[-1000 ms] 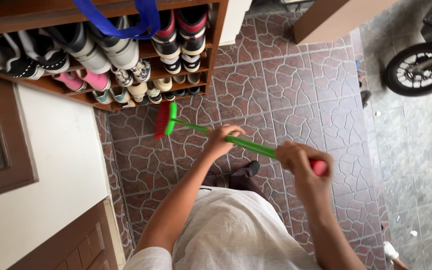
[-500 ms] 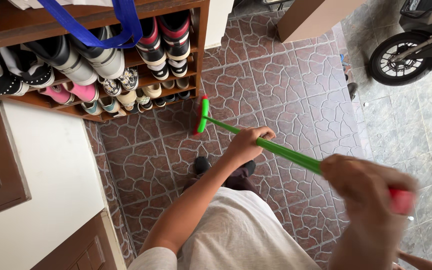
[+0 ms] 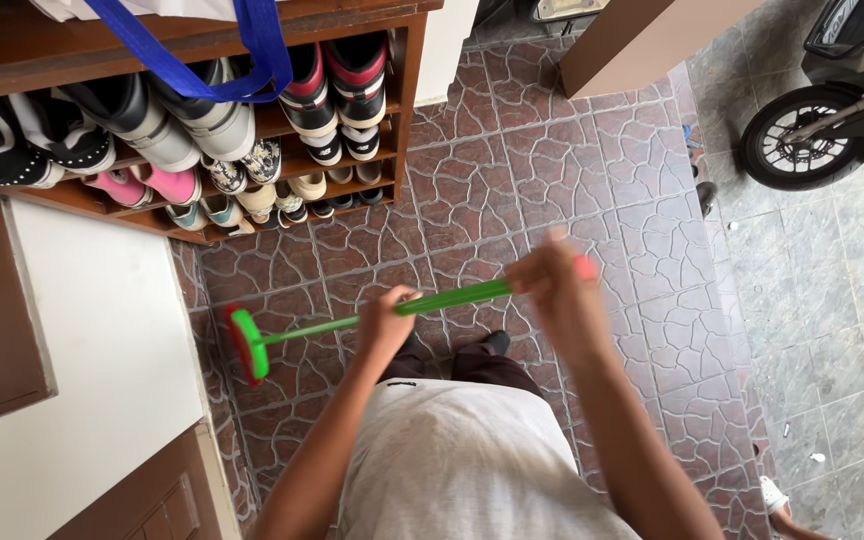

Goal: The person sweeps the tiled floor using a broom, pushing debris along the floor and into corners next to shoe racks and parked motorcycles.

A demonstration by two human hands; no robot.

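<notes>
Broom (image 3: pixel 352 322) is low over the brown tiled floor (image 3: pixel 552 180), head near the white wall by the shoe rack (image 3: pixel 252 170). My left hand (image 3: pixel 387 320) has fingers wrapped mid-handle, right hand (image 3: pixel 557 285) clamps the blurry top end.

Bright even daylight, soft shadows; right hand (image 3: pixel 564 290) motion-blurred.

Home entryway: shoe rack (image 3: pixel 402 120), motorbike (image 3: pixel 832 100)

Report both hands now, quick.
Left hand: closed around the green broom handle, midway along.
Right hand: closed on the handle's upper end, blurred by motion.
</notes>
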